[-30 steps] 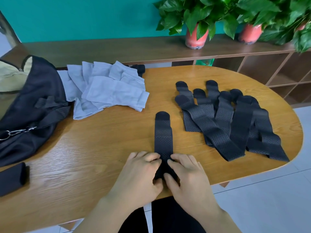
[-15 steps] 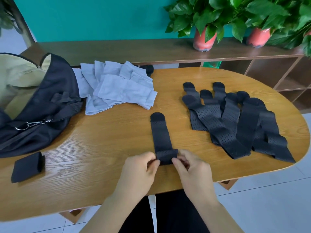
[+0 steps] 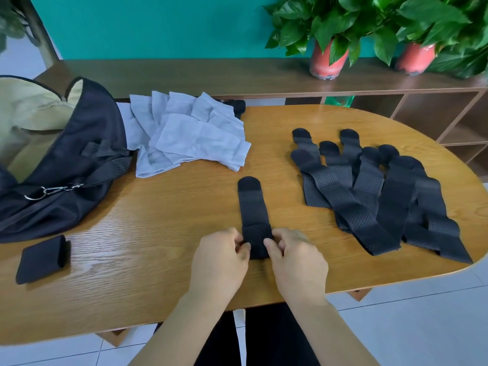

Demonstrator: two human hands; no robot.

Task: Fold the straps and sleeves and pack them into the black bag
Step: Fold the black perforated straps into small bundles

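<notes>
A black perforated strap point(image 3: 252, 207) lies lengthwise in the middle of the wooden table point(image 3: 158, 233), its near end folded over into a thicker roll. My left hand point(image 3: 221, 257) pinches the left side of that fold and my right hand point(image 3: 295, 260) pinches the right side. Several more black straps point(image 3: 369, 196) lie fanned out to the right. A pile of light grey sleeves point(image 3: 190, 136) sits at the back left. The black bag point(image 3: 60, 167) stands open at the left edge, showing a tan lining. One folded black strap point(image 3: 42, 258) lies near the front left.
A dark wooden shelf point(image 3: 237, 77) runs behind the table with two potted plants in red pots point(image 3: 327, 62). A metal clip point(image 3: 47, 190) hangs on the bag's strap. The table's rounded right end drops off to a tiled floor point(image 3: 422, 326).
The fold at the strap's near end has been rolled farther up the strap, so the flat part is shorter. Both hands moved forward with it.
</notes>
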